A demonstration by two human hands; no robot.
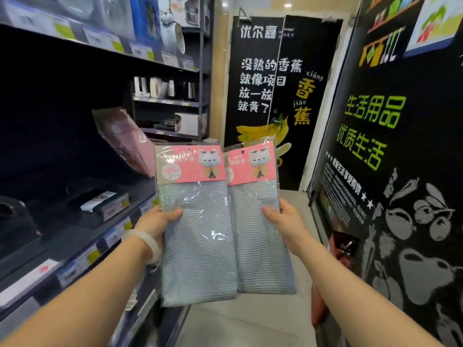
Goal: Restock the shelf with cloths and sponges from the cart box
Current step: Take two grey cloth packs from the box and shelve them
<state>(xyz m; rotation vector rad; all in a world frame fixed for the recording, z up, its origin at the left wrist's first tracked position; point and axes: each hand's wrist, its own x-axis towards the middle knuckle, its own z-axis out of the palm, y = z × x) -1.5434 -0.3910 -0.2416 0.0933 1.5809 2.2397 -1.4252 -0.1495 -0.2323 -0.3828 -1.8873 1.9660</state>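
Observation:
Two packs of grey waffle cloth in clear plastic, each with a pink bear header card, are held upright side by side in front of me. My left hand (156,221) grips the left cloth pack (198,246) at its left edge, thumb on the front. My right hand (288,221) grips the right cloth pack (260,246) at its right edge, thumb on the front. The left pack overlaps the right one slightly. A pink cloth pack (125,139) leans on the dark shelf (75,236) to my left. The cart box is not in view.
The shelf unit on the left carries a small boxed item (107,202) and price tags along its edges. Upper shelves hold boxed appliances and a kettle (170,23). A black poster wall stands close on the right. The pale floor aisle runs ahead between them.

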